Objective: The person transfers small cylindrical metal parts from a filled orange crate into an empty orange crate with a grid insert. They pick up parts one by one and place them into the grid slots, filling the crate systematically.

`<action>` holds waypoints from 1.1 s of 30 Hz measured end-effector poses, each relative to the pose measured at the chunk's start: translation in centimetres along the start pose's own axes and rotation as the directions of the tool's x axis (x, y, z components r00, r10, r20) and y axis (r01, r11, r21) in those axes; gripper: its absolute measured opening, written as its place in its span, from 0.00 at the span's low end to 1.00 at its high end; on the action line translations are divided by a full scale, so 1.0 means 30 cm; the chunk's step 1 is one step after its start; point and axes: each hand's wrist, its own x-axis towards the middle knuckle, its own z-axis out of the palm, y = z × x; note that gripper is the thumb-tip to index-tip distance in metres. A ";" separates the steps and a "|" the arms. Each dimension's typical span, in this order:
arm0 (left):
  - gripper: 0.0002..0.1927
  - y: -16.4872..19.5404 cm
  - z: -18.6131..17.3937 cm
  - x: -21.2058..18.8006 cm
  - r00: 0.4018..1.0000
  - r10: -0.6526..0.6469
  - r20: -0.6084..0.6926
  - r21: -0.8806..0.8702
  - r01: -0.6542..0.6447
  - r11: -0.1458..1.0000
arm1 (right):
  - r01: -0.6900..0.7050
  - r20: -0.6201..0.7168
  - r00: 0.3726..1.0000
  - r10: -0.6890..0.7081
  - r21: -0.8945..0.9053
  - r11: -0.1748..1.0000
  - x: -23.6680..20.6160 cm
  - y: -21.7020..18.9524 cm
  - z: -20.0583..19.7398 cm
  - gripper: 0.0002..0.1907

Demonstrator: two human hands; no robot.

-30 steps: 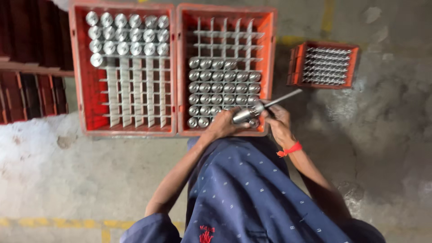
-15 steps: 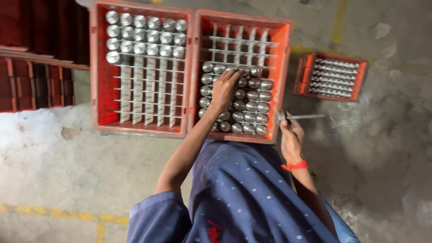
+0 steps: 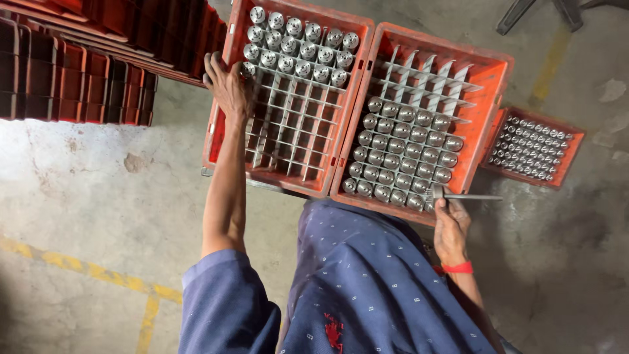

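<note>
Half a second ago the left hand lay on the cylinders in the right crate; now it has reached across to the far left corner of the left orange plastic crate with a grey grid divider, while the right hand has stayed low at the near edge of the right orange plastic crate.

The grey concrete floor lies open to the left and in front of the crates, crossed by a faded yellow painted line. Stacked dark red empty crates stand just beside the left crate's far corner, leaving little room there. The two large crates sit side by side, their walls touching. A smaller orange tray of small metal pieces rests against the right crate's outer wall.

Shiny metal cylinders fill the two far rows of the left crate; its nearer cells are vacant. More metal cylinders fill the near rows of the right crate.

The left hand curls over the left crate's rim at the end of the second row, fingers bent onto an end cylinder; whether it grips it I cannot tell. The right hand is clenched around a thin metal rod tool that lies level over the crate's near rim.
</note>
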 end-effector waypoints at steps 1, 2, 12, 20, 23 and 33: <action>0.23 -0.014 -0.007 -0.004 0.999 0.028 -0.037 -0.040 -0.029 0.999 | 0.001 0.006 1.000 -0.001 -0.007 1.000 -0.007 0.004 0.014 0.26; 0.22 -0.021 -0.032 -0.012 0.996 0.056 -0.076 -0.078 -0.062 0.995 | 0.002 0.013 1.000 -0.002 -0.011 1.000 -0.018 0.006 0.027 0.26; 0.07 0.406 -0.125 -0.380 0.767 -0.001 0.641 -0.767 0.641 -0.021 | -0.069 0.114 0.989 0.099 -0.241 0.968 -0.013 -0.077 0.265 0.28; 0.20 0.750 -0.188 -0.754 0.756 0.245 0.607 -0.675 0.328 0.661 | 0.107 0.382 0.924 -0.029 -0.185 0.977 -0.010 -0.279 0.366 0.31; 0.20 0.806 -0.202 -0.771 0.674 0.323 0.664 -0.655 0.317 0.686 | 0.164 0.469 0.881 -0.067 -0.169 0.972 -0.020 -0.287 0.317 0.31; 0.34 0.942 -0.073 -0.762 0.536 0.586 0.607 -0.765 0.195 0.613 | 0.075 0.295 0.955 -0.014 -0.196 0.978 0.083 -0.199 -0.007 0.25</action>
